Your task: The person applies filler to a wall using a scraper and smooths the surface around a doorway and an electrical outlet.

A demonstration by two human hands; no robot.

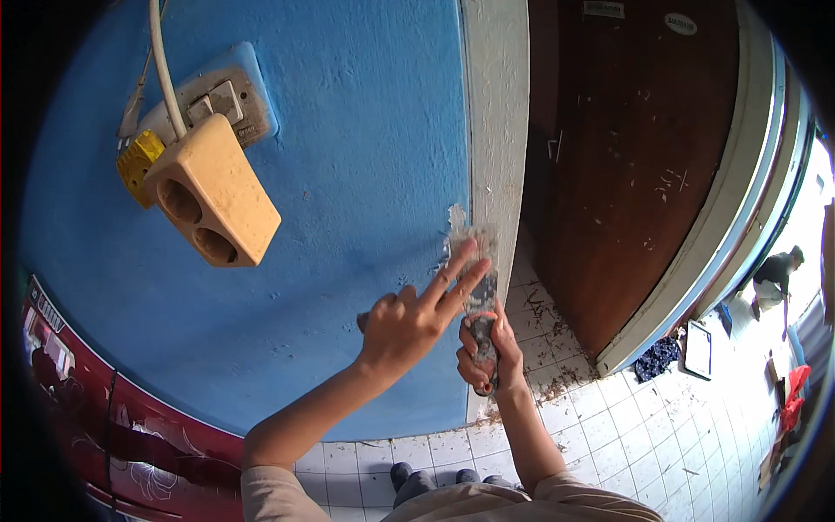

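Right hand (509, 352) wrapped round the scraper (481, 300) handle, left hand (404, 326) with two fingers laid over the blade, rest curled near a dark end (362, 323); can't tell if I'm gripping that. I'd want the blade low, pressure even, no corner digging in. Scraper's at the blue wall (365, 174)/pale door frame (497, 130) seam, long axis roughly along the frame, blade up, handle toward me.

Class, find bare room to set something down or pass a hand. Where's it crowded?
Set down: white tiles between red panel and shoes. Pass a hand: along the blue wall, between socket block and pale door frame. Crowded: littered tiles by the brown door; the scraper, right hand gripping it, left hand at its blade.
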